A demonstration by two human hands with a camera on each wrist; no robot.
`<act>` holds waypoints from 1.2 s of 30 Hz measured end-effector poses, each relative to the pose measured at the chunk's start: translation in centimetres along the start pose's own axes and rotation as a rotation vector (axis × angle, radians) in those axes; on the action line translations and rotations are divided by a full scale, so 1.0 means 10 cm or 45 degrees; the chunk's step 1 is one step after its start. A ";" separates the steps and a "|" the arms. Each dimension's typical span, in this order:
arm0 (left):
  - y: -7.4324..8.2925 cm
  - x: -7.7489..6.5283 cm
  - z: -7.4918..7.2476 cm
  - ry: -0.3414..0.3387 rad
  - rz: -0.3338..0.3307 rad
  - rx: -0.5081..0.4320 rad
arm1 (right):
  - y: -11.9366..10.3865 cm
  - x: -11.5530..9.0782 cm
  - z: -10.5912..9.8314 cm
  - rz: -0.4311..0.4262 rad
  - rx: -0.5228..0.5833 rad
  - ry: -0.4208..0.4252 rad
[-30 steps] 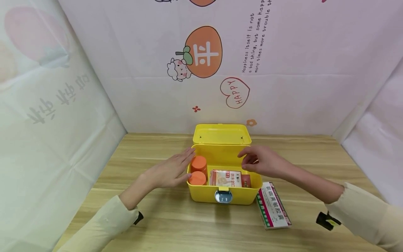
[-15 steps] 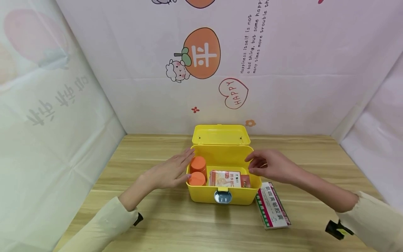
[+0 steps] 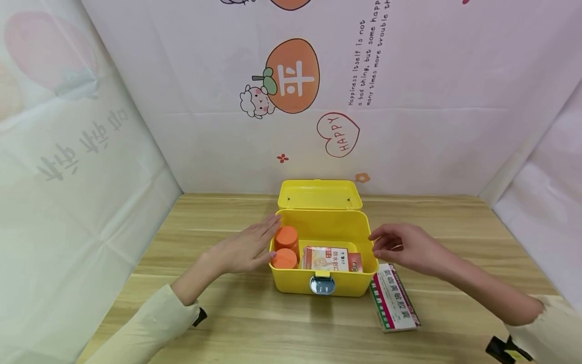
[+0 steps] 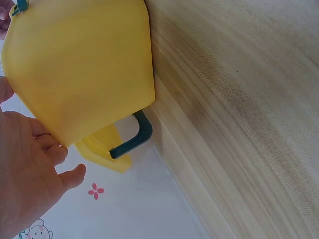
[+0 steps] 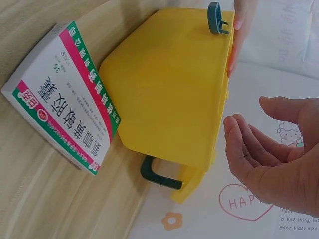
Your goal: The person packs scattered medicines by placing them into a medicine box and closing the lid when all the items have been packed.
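An open yellow plastic box [image 3: 295,282] with a clear front latch stands on the wooden table, its lid [image 3: 320,194] tipped back. Inside at the left are two orange-capped bottles [image 3: 286,259]. Beside them lie a white and orange printed carton [image 3: 325,258] and a small red packet [image 3: 355,262]. My left hand [image 3: 245,246] rests on the box's left rim with extended fingers. My right hand [image 3: 411,250] hovers just outside the right rim, fingers loosely bent and nothing between thumb and fingertips. Below it, a white, pink and green medicine box [image 3: 395,298] lies on the table.
Dark green handle [image 4: 134,137] shows at the back of the yellow box in both wrist views. A printed cloth wall [image 3: 218,146] rises behind the table [image 3: 218,318], and more cloth hangs at both sides.
My right hand has moved right and a little towards me, from over the inside of the yellow box to outside its right rim. My left hand has stayed in place.
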State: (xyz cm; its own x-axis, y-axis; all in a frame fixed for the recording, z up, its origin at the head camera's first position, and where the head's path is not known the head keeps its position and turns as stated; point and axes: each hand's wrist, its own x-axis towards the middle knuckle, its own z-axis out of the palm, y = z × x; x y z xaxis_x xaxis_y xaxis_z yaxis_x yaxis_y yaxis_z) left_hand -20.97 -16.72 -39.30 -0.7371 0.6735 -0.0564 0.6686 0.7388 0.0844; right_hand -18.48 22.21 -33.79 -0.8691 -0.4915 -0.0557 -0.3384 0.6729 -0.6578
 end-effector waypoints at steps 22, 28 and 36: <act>0.00 -0.01 0.01 0.009 0.006 -0.012 | 0.36 -0.19 0.11 0.087 0.059 0.011; -0.01 0.01 0.02 0.023 0.017 -0.001 | 0.43 -0.20 0.15 0.105 0.055 0.016; -0.01 0.00 0.02 0.028 0.024 0.001 | 0.59 -0.21 0.25 0.129 0.037 0.020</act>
State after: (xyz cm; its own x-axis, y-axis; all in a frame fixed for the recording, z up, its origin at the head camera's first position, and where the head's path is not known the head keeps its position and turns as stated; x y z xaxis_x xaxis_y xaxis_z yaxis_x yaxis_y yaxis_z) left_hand -21.07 -16.78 -39.48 -0.7263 0.6866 -0.0328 0.6825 0.7260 0.0844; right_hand -17.75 25.78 -39.42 -0.9039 -0.4131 -0.1112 -0.2383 0.7020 -0.6711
